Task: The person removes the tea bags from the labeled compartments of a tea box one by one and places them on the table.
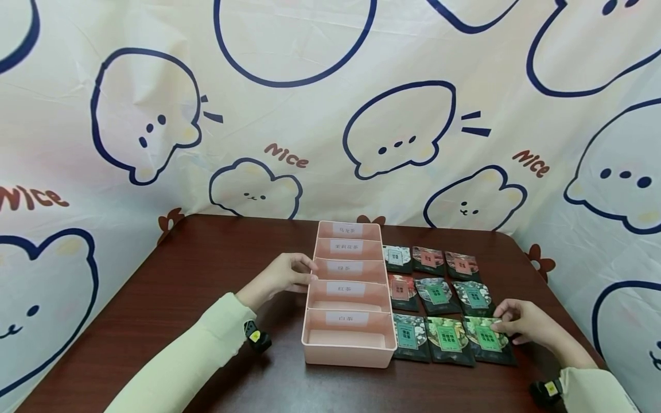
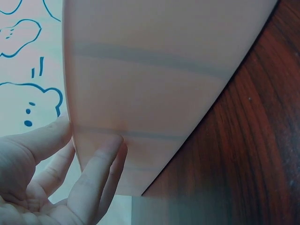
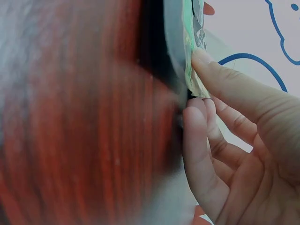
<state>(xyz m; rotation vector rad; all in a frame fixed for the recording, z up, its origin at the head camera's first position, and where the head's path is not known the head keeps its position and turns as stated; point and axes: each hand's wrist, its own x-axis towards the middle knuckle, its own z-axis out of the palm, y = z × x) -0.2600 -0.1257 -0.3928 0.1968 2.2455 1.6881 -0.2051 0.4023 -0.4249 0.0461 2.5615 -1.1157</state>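
Note:
A long pink divided box (image 1: 349, 357) with labelled compartments stands lengthwise on the table. My left hand (image 1: 283, 275) holds its left side near the middle; in the left wrist view, digits meet the rim while other fingertips (image 2: 112, 143) lie against the outer wall (image 2: 150, 98). To the box's right, several tea bag packets lie in three rows. My right hand (image 1: 527, 327) pinches the edge of the green tea bag packet (image 1: 488, 338) at the near right corner. In the right wrist view, the thumb (image 3: 225, 77) is on the packet's face (image 3: 188, 51) and fingers are beneath its edge.
The other packets, such as a red one (image 1: 401, 291) and a green one (image 1: 449, 339), sit close beside the box. A dark wooden table (image 1: 217, 261) extends left of it. Behind hangs a printed cloth (image 1: 320, 126) with cartoon figures.

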